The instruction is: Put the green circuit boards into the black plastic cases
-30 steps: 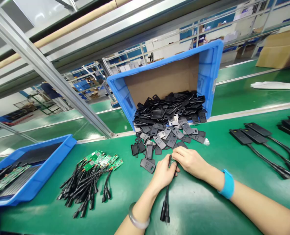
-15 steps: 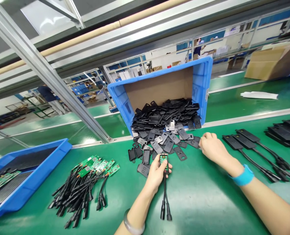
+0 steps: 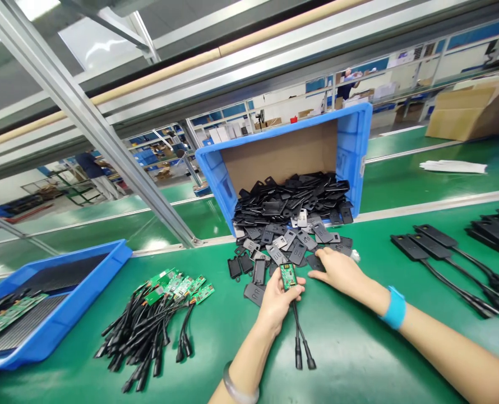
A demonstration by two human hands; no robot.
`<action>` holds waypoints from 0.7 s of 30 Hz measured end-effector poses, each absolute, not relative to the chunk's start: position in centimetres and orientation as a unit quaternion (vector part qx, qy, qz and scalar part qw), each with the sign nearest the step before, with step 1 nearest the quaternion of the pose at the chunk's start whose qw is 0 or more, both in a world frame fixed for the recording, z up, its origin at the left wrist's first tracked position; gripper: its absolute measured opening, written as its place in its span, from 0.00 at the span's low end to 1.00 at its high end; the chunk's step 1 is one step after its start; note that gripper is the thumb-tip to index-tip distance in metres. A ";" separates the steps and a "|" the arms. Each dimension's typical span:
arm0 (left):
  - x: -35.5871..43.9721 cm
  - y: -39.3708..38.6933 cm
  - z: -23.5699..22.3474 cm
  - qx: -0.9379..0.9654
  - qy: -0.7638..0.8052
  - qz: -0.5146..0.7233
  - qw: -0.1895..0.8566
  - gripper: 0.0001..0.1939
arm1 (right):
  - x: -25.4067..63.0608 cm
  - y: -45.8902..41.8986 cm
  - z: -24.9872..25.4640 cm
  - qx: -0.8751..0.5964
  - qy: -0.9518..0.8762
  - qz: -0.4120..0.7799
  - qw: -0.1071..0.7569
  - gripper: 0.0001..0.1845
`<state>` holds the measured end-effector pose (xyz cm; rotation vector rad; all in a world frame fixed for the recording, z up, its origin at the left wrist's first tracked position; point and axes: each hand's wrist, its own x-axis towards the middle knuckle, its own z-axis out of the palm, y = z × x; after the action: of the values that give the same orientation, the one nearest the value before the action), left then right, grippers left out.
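Observation:
My left hand [image 3: 275, 306] is closed around a green circuit board [image 3: 289, 275] with a small digit display; its two black cable ends [image 3: 302, 342] hang toward me. To its right, my right hand [image 3: 337, 270] reaches over a black plastic cover [image 3: 314, 262] lying on the bench, thumb and fingers apart on either side of it. A small whitish crumpled piece [image 3: 355, 256] lies just beyond that hand. More flat black covers [image 3: 297, 252] are spread in front of the hands, with a few black box-shaped housings [image 3: 258, 271] at their left.
A blue crate [image 3: 361, 163] lies on its side, spilling black covers. Wired circuit boards [image 3: 161, 314] are heaped at left beside a blue tray [image 3: 119, 249]. Closed black units with cables [image 3: 417, 247] lie at right. Behind are a white glove [image 3: 453, 166] and a cardboard box [image 3: 460, 115].
My right hand has moved left from the covers' right edge to a cover near the board, leaving the whitish piece behind. The left hand still holds the circuit board. The view has shifted slightly.

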<state>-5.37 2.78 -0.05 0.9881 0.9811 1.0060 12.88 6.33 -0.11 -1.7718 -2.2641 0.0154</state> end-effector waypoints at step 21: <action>-5.0 2.5 -0.2 0.438 0.370 0.371 0.731 0.32 | 11.1 4.7 0.7 -0.404 -0.590 0.527 0.460 0.14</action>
<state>-5.02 2.52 -0.17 0.9635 0.8135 0.8157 11.13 4.69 0.66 -0.9940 -1.4525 1.2976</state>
